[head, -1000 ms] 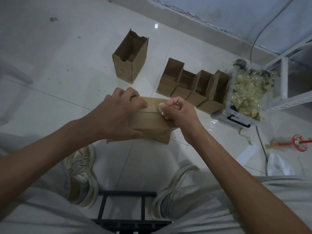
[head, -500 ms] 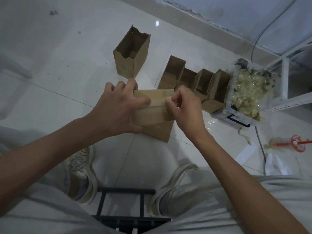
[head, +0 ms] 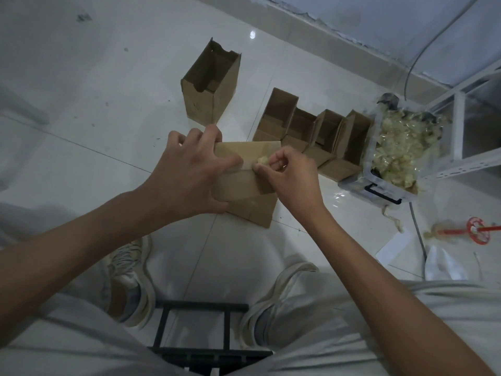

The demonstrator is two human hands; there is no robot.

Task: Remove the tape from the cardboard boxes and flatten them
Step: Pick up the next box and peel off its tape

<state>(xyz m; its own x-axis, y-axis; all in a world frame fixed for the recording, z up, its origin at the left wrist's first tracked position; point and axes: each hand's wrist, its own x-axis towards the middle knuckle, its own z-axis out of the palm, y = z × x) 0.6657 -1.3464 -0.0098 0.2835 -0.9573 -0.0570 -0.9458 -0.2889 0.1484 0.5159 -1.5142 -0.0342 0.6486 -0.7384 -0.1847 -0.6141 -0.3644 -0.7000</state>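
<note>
A small brown cardboard box [head: 245,185] is held above the floor between my knees. My left hand [head: 187,172] grips its left side, fingers over the top edge and thumb across the front. My right hand [head: 287,177] pinches a crumpled bit of clear tape [head: 262,159] at the seam on the box's front. Behind it, a taller open box [head: 211,85] stands alone, and a row of several open boxes [head: 314,134] lines up to its right.
A clear plastic bin [head: 401,156] full of crumpled used tape stands right of the row. A red tape tool [head: 471,230], white paper scraps and a cable lie on the tiles at right. A white metal rack is at far right. My shoes and a black stool frame are below.
The box has been turned and lifted slightly. My right hand has moved along the seam toward the left, with tape bunched between its fingers. My left hand has shifted its hold higher.
</note>
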